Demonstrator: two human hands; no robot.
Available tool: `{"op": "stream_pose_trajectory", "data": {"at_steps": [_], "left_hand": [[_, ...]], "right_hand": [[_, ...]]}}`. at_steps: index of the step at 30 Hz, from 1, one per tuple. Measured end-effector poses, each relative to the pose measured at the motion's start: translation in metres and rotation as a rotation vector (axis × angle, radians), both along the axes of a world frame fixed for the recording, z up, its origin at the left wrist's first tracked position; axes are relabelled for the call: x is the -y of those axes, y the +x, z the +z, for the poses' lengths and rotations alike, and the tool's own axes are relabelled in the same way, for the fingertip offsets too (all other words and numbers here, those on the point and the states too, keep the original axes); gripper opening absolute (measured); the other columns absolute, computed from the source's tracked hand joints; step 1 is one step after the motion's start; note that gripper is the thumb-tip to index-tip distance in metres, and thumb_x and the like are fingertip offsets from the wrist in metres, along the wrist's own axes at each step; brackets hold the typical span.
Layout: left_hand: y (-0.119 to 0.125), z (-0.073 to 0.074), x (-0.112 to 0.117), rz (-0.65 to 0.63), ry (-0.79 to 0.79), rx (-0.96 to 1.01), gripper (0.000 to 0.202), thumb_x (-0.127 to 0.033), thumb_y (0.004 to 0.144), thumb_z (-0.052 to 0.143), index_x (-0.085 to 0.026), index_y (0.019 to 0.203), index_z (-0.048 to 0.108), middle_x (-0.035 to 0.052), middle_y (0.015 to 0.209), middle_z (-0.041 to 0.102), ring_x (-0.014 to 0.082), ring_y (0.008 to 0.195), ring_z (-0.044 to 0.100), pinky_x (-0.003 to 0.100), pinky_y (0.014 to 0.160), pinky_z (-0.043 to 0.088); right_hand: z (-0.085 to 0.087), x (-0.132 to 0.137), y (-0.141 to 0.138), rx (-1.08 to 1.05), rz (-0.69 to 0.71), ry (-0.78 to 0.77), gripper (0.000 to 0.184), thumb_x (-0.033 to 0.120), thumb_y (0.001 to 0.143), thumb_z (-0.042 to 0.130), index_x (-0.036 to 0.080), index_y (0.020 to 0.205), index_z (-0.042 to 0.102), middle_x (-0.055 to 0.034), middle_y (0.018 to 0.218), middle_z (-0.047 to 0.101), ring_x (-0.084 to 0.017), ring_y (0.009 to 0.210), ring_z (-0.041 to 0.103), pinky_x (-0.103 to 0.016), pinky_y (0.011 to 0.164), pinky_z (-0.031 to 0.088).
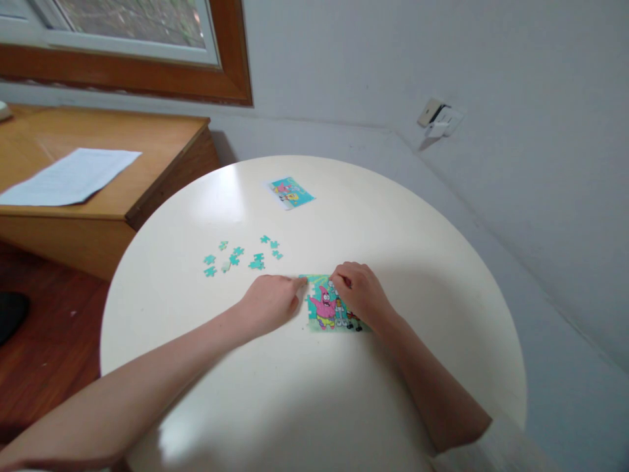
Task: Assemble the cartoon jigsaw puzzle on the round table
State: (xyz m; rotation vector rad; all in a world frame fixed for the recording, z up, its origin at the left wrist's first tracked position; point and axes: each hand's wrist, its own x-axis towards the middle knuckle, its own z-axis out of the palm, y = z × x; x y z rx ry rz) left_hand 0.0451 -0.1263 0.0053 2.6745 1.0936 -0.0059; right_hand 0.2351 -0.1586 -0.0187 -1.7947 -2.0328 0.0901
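Observation:
A partly assembled jigsaw puzzle (324, 308) lies flat on the white table, with a pink starfish and other cartoon figures on teal. Its left edge is stepped, with piece gaps showing. My left hand (271, 301) is closed at the puzzle's upper left corner, its fingertips on a teal puzzle piece there. Curled over the upper middle and right of the puzzle is my right hand (361, 292), its thumb and index finger pinched at the top edge. What lies between those fingers is hidden, as is the puzzle's right part.
Several loose teal puzzle pieces (238, 252) lie on the round white table (314, 393), left of the puzzle. Farther back lies a picture card (291, 193) with similar figures. A wooden desk (167, 141) with a paper sheet (73, 176) stands at left; a wall borders the right.

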Motion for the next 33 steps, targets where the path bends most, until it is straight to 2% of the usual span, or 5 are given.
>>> {"op": "stream_pose_trajectory", "data": {"at_steps": [4,16,33], "left_hand": [[0.0008,-0.0001,-0.0003,0.002,0.007,-0.026,0.046,-0.014,0.076,0.037,-0.015,0.116,0.059,0.0135,0.089,0.071,0.0223,0.07,0.065,0.03,0.058,0.042],[0.0009,-0.0011,-0.0004,-0.001,0.018,-0.005,0.043,-0.014,0.075,0.037,-0.016,0.109,0.062,0.0118,0.082,0.071,0.0214,0.066,0.064,0.029,0.056,0.04],[0.0004,0.0008,0.0003,0.003,0.004,-0.02,0.043,-0.014,0.075,0.036,-0.016,0.111,0.061,0.0123,0.086,0.071,0.0225,0.067,0.064,0.03,0.057,0.041]], "right_hand": [[-0.0004,-0.0008,0.0008,-0.001,-0.004,-0.009,0.023,0.013,0.075,0.042,0.02,0.053,0.041,-0.0005,0.057,0.052,-0.014,0.059,0.047,-0.027,0.063,0.031],[-0.0014,-0.0007,0.0015,0.014,0.003,-0.01,0.023,0.013,0.076,0.042,0.02,0.053,0.042,-0.0012,0.057,0.054,-0.014,0.06,0.047,-0.027,0.062,0.031],[0.0007,-0.0003,-0.0005,-0.002,-0.014,-0.036,0.022,0.014,0.075,0.041,0.02,0.054,0.04,-0.0012,0.058,0.053,-0.014,0.06,0.047,-0.026,0.063,0.031]]}}
